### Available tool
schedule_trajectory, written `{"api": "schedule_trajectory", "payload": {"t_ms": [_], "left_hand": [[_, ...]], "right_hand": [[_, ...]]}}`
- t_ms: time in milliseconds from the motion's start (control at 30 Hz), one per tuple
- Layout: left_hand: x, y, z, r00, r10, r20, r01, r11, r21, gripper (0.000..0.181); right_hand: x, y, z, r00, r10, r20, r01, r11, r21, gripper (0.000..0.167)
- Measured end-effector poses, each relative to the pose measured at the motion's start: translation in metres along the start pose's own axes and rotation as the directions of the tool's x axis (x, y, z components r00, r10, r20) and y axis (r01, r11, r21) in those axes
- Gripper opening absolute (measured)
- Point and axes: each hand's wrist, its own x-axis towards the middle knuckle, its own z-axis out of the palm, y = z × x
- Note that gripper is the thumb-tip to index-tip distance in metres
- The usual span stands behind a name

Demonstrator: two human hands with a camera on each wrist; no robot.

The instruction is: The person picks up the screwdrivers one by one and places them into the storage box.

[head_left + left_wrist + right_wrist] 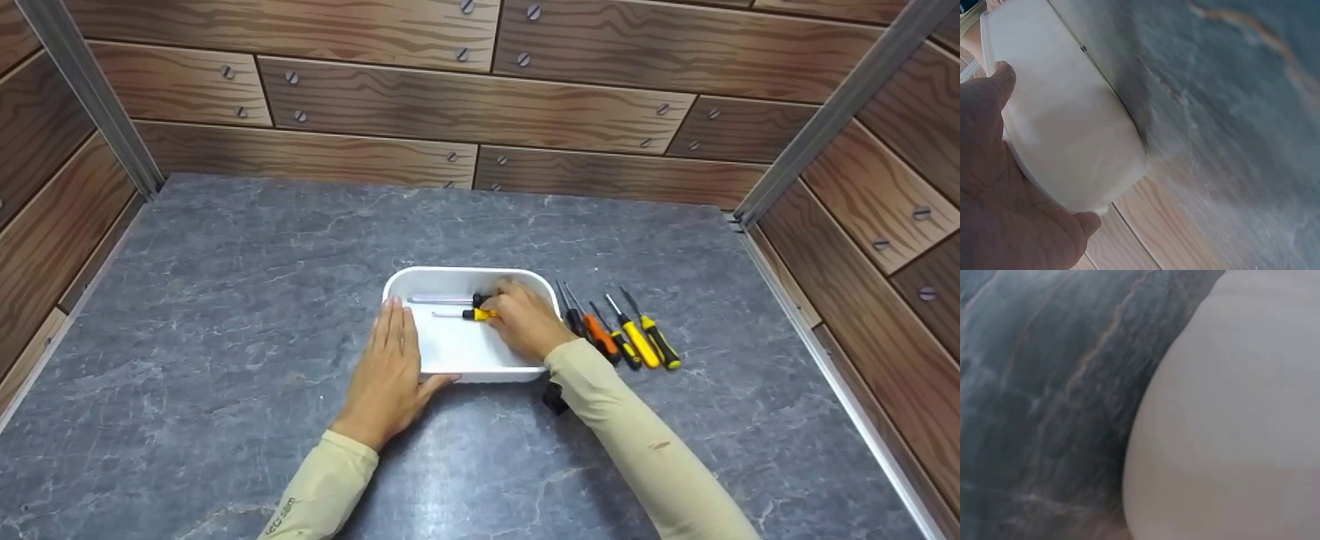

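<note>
Risk: right grip (525, 321), fingers curled round the yellow-and-black screwdriver (481, 315), could roll it into the black-handled screwdriver (478, 300) just beside, if released unevenly. Left hand (388, 369), fingers straight, lies along the left edge of the white tray (465, 350). Held screwdriver, inside tray: slim metal shaft toward that edge, black collar, yellow handle partly hidden.

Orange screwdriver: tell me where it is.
The orange screwdriver lies on the table, right of the white tray in the head view, between a black screwdriver and a black-and-yellow one.
</note>
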Motion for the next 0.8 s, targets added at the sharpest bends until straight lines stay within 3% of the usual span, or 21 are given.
{"api": "schedule_trajectory", "payload": {"t_ms": [567, 800], "left_hand": [[-0.0004, 0.0018, -0.0010, 1.000, -0.015, 0.006, 0.015, 0.999, -0.030, 0.103], [0.0004, 0.0007, 0.0002, 1.000, -0.021, 0.017, 0.022, 0.999, -0.036, 0.102]], "right_hand": [[-0.0005, 0.0027, 0.0036, 0.996, -0.062, -0.067, 0.059, 0.997, -0.051, 0.018], [-0.0009, 0.0029, 0.0007, 0.995, -0.066, -0.071, 0.066, 0.998, -0.011, 0.019]]}}
